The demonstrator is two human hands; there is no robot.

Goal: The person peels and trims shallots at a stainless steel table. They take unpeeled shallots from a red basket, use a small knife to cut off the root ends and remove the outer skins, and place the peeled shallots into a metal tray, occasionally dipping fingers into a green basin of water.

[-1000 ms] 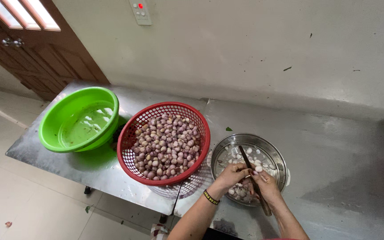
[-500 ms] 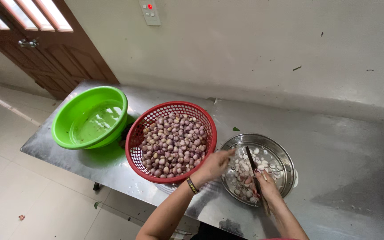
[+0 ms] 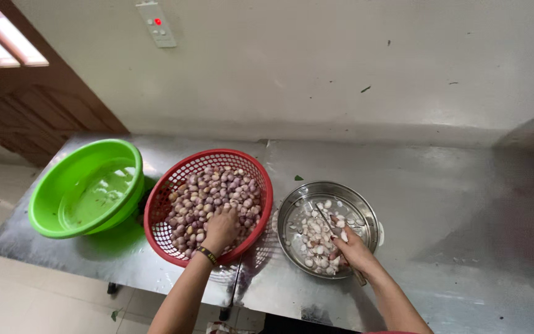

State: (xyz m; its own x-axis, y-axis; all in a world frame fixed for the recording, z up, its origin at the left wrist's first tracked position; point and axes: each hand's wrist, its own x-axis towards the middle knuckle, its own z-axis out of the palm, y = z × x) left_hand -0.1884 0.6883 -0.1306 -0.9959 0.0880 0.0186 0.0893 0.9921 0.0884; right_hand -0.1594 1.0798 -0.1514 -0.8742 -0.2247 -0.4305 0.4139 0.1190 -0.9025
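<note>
Brown wood of a door point(image 3: 26, 93) fills the upper left corner, cut off by the frame edge so only part of its panels and slats shows. Below it, on the left end of a steel table point(image 3: 452, 204), sits a green plastic basin point(image 3: 88, 185) with a shallow layer of clear water in it; whether anything lies under the water is hard to make out. Just beside the basin, rims nearly touching, stands a red plastic basket point(image 3: 208, 204) heaped with small unpeeled shallots point(image 3: 208, 188), purplish and pale. The left hand point(image 3: 220, 227), a dark band at its wrist, reaches into the near side of the basket with its fingers curled down into the heap; the fingertips are buried among the bulbs, so I cannot tell whether they have closed on one. Next to the right comes a round steel bowl point(image 3: 329, 229), holding peeled white pieces and loose skins scattered over its bottom. The right hand point(image 3: 353, 250) rests at the bowl's near rim, closed around the handle of a knife point(image 3: 332, 226) whose thin blade points up and left across the bowl's contents; the handle itself is mostly hidden in the grip. A small green scrap point(image 3: 298, 178) lies on the table just behind the bowl. Both forearms run out of the bottom edge, and the far right of the table falls into shadow
</note>
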